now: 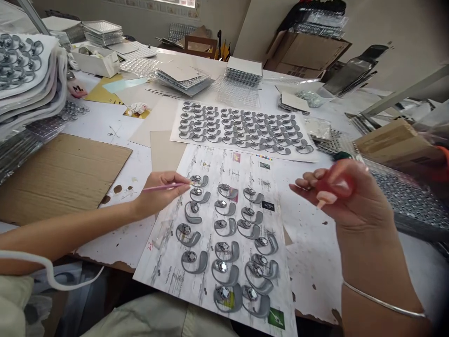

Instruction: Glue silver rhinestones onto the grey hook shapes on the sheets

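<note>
Close, steady work at 11 o'clock

Clock is centring on the long white printed sheet [150, 271], which is carrying loose columns of grey hook-shaped pieces with shiny round ends. At 10 o'clock the left hand [159, 192] is pinching a thin pink stick [151, 188] between narrowed fingertips; its tip is pointing at the topmost grey hook-shaped piece [205, 181] of the left column, lying at 11 o'clock. Contact: cannot tell.

At 3 o'clock the right hand [368, 206] is holding a translucent red bottle [340, 182] under the thumb, its pale pink nozzle [326, 198] pointing toward 8 o'clock, beyond the sheet's edge.

Judgement: working well here is probably depending on tip control: pinching near the tip, aiming at the round end, lifting the wrist clear of neighbouring pieces, which are lying tightly spaced. Holding the nozzle off the sheet is likely sparing the grey surfaces from stray drips.
</note>
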Tool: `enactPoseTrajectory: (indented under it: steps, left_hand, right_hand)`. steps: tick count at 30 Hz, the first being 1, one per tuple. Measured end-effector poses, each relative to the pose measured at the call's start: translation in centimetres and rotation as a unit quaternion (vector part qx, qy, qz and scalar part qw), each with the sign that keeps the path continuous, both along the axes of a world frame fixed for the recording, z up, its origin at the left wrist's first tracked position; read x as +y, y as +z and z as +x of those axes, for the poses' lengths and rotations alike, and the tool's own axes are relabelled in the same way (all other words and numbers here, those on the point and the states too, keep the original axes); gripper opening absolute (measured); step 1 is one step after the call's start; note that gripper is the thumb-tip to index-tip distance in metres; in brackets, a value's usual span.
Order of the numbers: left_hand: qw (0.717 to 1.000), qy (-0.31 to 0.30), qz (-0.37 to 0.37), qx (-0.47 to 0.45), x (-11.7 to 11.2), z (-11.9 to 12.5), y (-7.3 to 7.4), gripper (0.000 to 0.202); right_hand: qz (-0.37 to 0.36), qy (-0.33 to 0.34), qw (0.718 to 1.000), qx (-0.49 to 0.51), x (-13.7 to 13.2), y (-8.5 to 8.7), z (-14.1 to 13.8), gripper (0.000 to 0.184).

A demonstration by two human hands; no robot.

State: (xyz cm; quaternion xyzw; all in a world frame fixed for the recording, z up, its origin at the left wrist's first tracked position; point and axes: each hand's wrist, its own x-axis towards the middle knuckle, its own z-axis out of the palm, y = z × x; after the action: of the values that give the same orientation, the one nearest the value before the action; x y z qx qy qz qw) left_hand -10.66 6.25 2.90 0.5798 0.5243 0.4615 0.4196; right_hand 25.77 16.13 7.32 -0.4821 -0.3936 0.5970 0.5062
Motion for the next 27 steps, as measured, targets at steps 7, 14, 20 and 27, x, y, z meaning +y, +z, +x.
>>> enactPoseTrajectory:
  steps: [7,14,20,27]
  left_hand:
    - [0.983,0.004,0.148,0.112,3.7,0.5,-2.9,0.016]
    - [0.955,0.022,0.203,0.215,3.2,-0.8,-4.7,0.014]
    - [0.926,-0.022,0.283,0.249,3.3,0.0,-4.8,0.011]
    - [0.907,-0.005,0.352,0.231,3.3,0.4,-4.1,0.010]
  right_hand:
    - [0.007,0.026,0.989,0.146,2.6,2.3,-8.8,0.061]
    - [0.013,0.079,0.992,0.093,2.8,0.1,-13.6,0.043]
    - [0.023,0.045,0.994,0.094,1.9,-1.8,-14.9,0.038]
    - [0.124,0.021,0.992,0.008,0.9,-2.3,-16.2,0.033]
